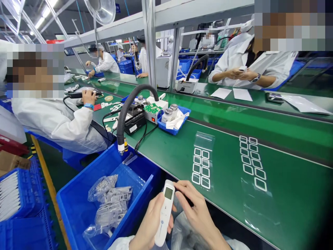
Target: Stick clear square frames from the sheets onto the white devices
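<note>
We hold a white handheld device (163, 218) in our left hand (151, 214), closed about its lower body with the thumb along one side, the small screen (168, 193) facing up towards us. Our right hand (191, 202) is half open, fingers bent and thumb apart, with the fingertips at the device's upper end; whether they press on it we cannot tell. The device is off the counter (161, 151), just outside its near edge and beside the right-hand edge of a blue bin (78, 199), in which bagged white parts (113, 208) lie. On the counter, by the near edge, we have a clear sheet (201, 168) of white frames in two columns; a second framed sheet (251, 158) lies to its right. Further left, a blue tray (170, 131) holds lidded jars (168, 114) and white tissue (177, 120), and a black hose (121, 119) arches down over the bin's far edge. Beyond it, a co-worker's hand (89, 97) grips a dark tool (78, 94).
</note>
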Tool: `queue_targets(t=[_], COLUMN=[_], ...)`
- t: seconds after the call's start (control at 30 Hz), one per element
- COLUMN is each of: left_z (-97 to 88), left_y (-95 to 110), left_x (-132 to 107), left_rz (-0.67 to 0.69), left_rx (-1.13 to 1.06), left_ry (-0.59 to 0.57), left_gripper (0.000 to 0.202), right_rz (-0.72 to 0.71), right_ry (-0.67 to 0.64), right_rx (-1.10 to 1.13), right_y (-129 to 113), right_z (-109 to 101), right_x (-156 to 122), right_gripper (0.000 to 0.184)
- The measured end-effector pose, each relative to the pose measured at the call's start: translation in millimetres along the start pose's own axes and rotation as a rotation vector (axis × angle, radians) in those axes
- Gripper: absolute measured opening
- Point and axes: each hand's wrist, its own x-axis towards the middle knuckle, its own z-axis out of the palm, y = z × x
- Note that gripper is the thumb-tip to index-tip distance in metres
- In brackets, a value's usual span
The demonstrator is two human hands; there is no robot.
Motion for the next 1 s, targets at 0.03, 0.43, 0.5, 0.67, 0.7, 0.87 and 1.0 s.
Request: queue_targets(t=[0.03, 0.43, 0.5, 0.67, 0.7, 0.87, 1.0], left_z=[1.8, 2.0, 6.0, 42.7, 51.3, 76.6, 81.1], left_y=[2.0, 29.8, 41.6, 72.4, 77.7, 99.0, 106.6], left_x=[-0.3, 24.1, 32.4, 55.2, 64.1, 140.3, 194.6], left_rz=[-0.001, -0.057, -0.105, -0.174, -0.161, 0.279, 0.563], left_rx=[0.04, 0.489, 0.509, 0.568, 0.572, 0.561, 0.816], left_ry=[-0.027, -0.493, -0.608, -0.757, -0.762, -0.327, -0.169], left_gripper=[0.058, 0.048, 0.048, 0.048, 0.052, 0.07, 0.043], right_rz=[0.079, 0.257, 0.218, 0.055, 0.041, 0.187, 0.586], right_ry=[0.005, -0.266, -0.359, -0.388, -0.388, -0.107, 0.563], right_rx=[0.068, 0.063, -0.118, -0.45, -0.462, -0.442, -0.405], right_y=[-0.8, -16.4, -21.6, -28.9, -28.3, 15.1, 88.1], right_z=[-2.4, -60.2, -80.2, -122.7, -131.4, -201.1, -293.8], right_x=[3.0, 7.4, 2.8, 0.0, 2.9, 31.2, 56.8], right_gripper=[0.027, 0.027, 0.029, 0.029, 0.026, 0.016, 0.039])
